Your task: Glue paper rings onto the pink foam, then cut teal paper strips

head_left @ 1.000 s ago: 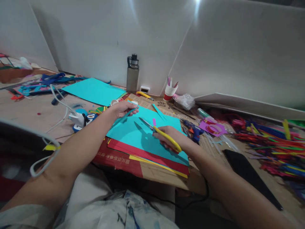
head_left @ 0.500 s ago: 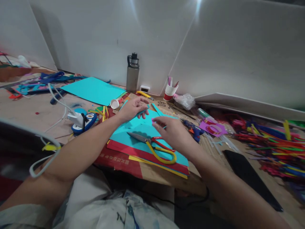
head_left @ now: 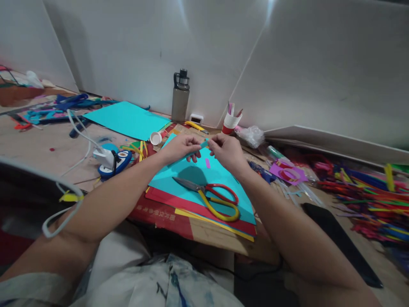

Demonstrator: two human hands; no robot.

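Observation:
My left hand [head_left: 182, 148] is closed on a narrow turquoise paper strip [head_left: 203, 144], which runs along under the fingers. At the strip's right end, my right hand [head_left: 227, 152] pinches it between thumb and fingers. Both hands are above a turquoise sheet [head_left: 169, 172]. On that sheet lies a small pink paper piece [head_left: 207, 163], just below the hands. Closer to me rests a pair of scissors [head_left: 200, 189] with one red and one yellow handle, blades pointing left. A red sheet [head_left: 166, 199] and yellow sheets show from beneath the turquoise one.
Behind the hands stand a bottle [head_left: 180, 100] and a paper cup [head_left: 230, 123] of pens. A yellow cutter [head_left: 195, 126] lies near them. To the left are a blue power strip [head_left: 120, 162] and another turquoise sheet [head_left: 128, 120]; to the right, a black phone [head_left: 338, 243] and coloured strips [head_left: 377, 204].
My right hand has let go of the pink piece, which now lies on the sheet. It has moved up and left to pinch the end of the strip in my left hand.

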